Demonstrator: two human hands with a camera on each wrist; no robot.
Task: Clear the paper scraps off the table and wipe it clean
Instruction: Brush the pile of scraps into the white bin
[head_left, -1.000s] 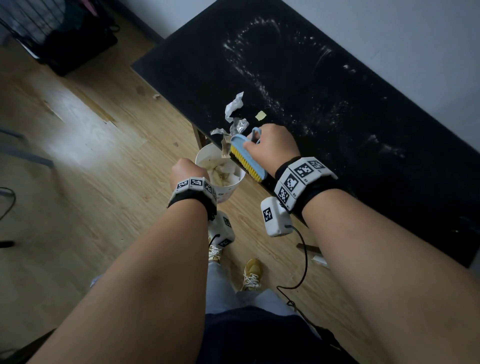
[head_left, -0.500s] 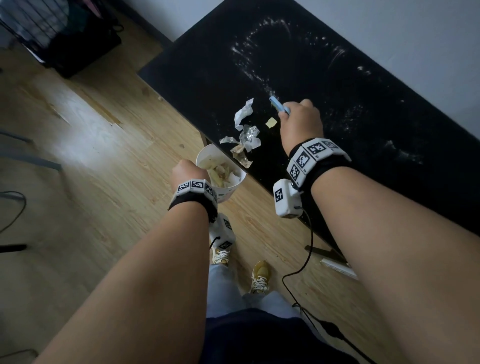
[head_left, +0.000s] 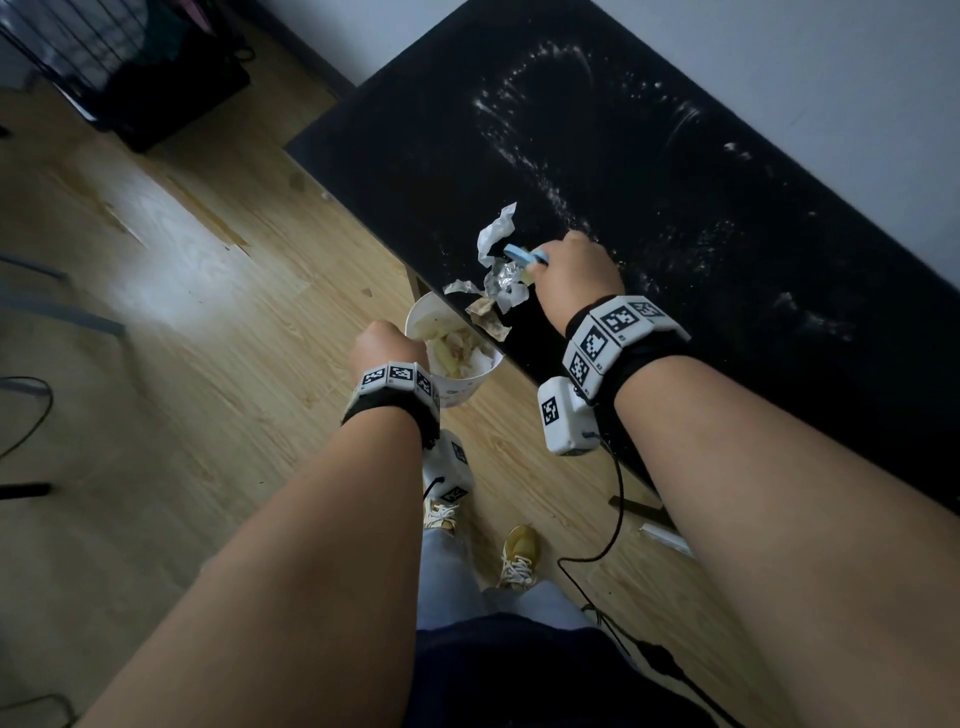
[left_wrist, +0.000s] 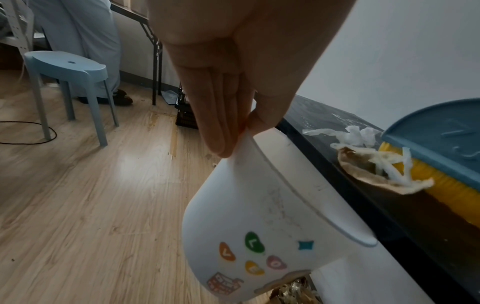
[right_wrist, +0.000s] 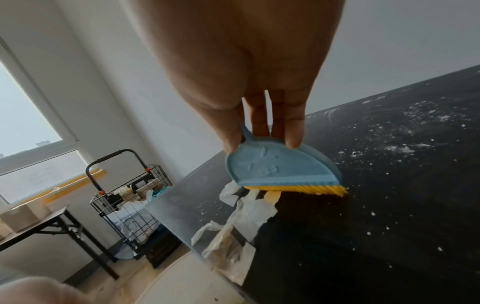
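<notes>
Black table against a wall, white powder smeared on it; paper scraps bunched at its near edge. Right hand grips blue brush, bristles behind scraps. Left hand pinches rim of paper cup just below edge. Best sweep short and low toward cup, rim tucked tight under edge; bare floor either side, misses drop there

blue brush with yellow bristles, black table speckled white, white cup with coloured beans.
</notes>
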